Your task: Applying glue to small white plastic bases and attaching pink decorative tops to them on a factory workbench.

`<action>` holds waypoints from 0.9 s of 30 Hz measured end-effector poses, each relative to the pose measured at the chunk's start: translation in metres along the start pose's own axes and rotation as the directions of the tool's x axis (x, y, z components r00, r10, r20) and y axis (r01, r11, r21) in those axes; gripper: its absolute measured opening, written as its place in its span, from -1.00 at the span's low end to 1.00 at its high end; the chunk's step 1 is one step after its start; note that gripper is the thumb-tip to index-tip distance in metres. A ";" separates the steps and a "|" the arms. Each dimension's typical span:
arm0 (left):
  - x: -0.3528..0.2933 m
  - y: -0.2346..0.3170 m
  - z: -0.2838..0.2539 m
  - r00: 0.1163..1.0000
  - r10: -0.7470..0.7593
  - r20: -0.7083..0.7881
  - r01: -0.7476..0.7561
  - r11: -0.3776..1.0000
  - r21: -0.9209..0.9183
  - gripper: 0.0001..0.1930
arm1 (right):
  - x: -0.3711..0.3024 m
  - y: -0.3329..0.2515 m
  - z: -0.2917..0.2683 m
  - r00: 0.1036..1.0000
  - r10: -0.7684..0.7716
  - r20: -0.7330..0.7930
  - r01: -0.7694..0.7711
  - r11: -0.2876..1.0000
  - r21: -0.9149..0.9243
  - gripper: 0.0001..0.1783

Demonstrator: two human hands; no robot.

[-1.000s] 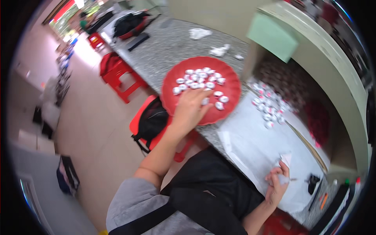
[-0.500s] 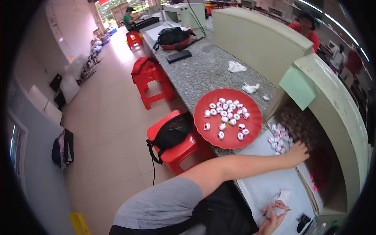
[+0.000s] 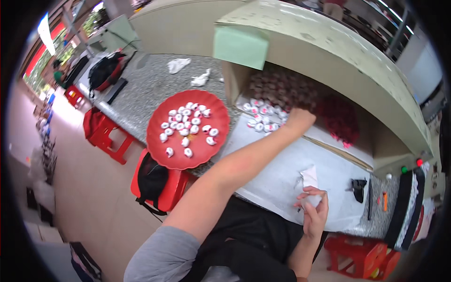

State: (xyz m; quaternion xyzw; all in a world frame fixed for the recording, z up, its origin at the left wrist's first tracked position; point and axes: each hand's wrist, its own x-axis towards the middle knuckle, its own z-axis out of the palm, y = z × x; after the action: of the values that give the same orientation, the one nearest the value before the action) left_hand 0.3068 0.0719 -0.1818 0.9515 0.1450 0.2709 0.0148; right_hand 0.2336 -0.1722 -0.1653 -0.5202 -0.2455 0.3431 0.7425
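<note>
My left arm stretches across the work surface to the open compartment [image 3: 383, 155]. There my left hand [image 3: 301, 120] is curled at the edge of a pile of small round pieces [image 3: 282, 89]; its fingertips are hidden, and so is anything in them. White ring-like pieces with pink marks [image 3: 263, 115] lie just beside it. Nearer to me, my right hand [image 3: 315, 214] is closed around a whitish, translucent rounded piece [image 3: 312, 201], held above the white sheet [image 3: 263, 174]. A small white scrap [image 3: 309, 176] shows just beyond its fingers.
A red scalloped tray [image 3: 159, 145] of similar white pieces stands left of the sheet. Crumpled tissues [image 3: 201, 77] lie behind it. A black clip-like object [image 3: 358, 189] and an orange stick [image 3: 384, 201] are at the right. Red stools [image 3: 176, 188] stand along the counter.
The view has swung to the right, so the tray and compartment appear further left. My left hand remains at the compartment, its fingers now turned out of sight. My right hand still holds the whitish piece.
</note>
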 end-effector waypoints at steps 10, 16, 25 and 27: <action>-0.094 0.030 -0.100 0.869 -0.225 0.441 0.365 -0.309 -0.878 -0.73 | 0.001 -0.008 -0.010 0.998 -0.038 0.046 0.032 0.991 0.129 -0.48; -0.145 0.046 -0.094 0.826 -0.107 0.553 0.342 -0.685 -0.643 -0.72 | -0.003 -0.013 -0.003 0.999 -0.041 0.002 0.041 0.999 -0.008 -0.42; -0.171 0.062 -0.087 0.804 -0.227 0.550 0.343 -0.579 -0.740 -0.72 | 0.002 -0.004 -0.007 0.954 -0.201 -0.223 0.272 0.892 0.360 -0.63; -0.171 0.063 -0.086 0.811 -0.272 0.519 0.349 -0.487 -0.801 -0.70 | 0.005 -0.007 0.001 0.944 -0.181 -0.278 0.287 0.865 0.411 -0.65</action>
State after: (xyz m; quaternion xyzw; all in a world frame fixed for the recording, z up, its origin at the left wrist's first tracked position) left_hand 0.1396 -0.0414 -0.1890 0.4317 0.1465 0.2264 0.8608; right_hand 0.2381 -0.1695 -0.1589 -0.3383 -0.1344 0.2346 0.9014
